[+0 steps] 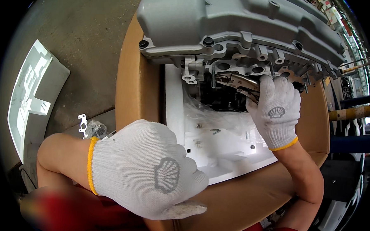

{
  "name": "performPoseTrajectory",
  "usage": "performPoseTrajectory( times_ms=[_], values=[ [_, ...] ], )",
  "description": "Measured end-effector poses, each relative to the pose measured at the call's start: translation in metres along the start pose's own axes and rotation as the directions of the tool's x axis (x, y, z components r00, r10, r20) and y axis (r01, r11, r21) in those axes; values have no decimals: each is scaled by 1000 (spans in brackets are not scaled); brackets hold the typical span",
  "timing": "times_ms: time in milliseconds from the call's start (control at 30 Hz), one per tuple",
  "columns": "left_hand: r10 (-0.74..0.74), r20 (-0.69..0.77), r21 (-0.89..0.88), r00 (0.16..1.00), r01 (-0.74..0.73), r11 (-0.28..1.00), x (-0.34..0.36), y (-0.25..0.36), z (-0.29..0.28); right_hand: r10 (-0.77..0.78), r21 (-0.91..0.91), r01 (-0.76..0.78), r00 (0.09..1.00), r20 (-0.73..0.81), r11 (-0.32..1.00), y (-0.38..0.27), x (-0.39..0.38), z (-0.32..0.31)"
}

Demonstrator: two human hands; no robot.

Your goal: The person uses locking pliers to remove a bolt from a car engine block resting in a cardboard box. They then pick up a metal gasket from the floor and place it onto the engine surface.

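Observation:
A grey engine (pixel 238 27) with its valve cover on top sits in an open cardboard box. My right hand (pixel 276 107), in a white knit glove with a yellow cuff, is closed round silver locking pliers (pixel 244 81). Their jaw end points left, close to a threaded stud (pixel 213 76) on the engine's near side; whether the jaws grip it I cannot tell. Over the box's near left edge is my left hand (pixel 149 171), gloved alike, back up. Its thumb stands apart from the loosely bent fingers, whose tips are partly hidden, and nothing shows in it.
The cardboard box (pixel 247 203) surrounds white foam packing (pixel 220 166) and clear plastic film (pixel 205 116) below the engine. A pale curved panel (pixel 32 104) lies on the floor at left. Near my left forearm are a flat metal gasket (pixel 82 123) and a clear plastic bag (pixel 96 129).

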State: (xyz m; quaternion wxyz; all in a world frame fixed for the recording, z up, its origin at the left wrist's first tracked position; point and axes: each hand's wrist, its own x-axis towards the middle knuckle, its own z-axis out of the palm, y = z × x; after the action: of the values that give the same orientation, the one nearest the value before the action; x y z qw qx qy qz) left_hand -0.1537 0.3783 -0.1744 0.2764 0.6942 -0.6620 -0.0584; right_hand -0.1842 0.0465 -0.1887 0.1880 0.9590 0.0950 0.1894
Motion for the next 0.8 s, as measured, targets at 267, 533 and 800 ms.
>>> performPoseTrajectory(
  times_ms=[267,533,800],
  values=[
    [-8,-138,-62,990,0,998,-3,-1,7,13,-196,3,997,82,981,-10,6,-15],
    [-35,-39,-187,999,27,982,-7,-5,1,-15,-297,56,990,137,953,-21,15,-36],
    [-10,-216,-210,976,-37,977,-11,-5,23,-149,-469,201,978,147,860,-22,30,-47]
  ],
)
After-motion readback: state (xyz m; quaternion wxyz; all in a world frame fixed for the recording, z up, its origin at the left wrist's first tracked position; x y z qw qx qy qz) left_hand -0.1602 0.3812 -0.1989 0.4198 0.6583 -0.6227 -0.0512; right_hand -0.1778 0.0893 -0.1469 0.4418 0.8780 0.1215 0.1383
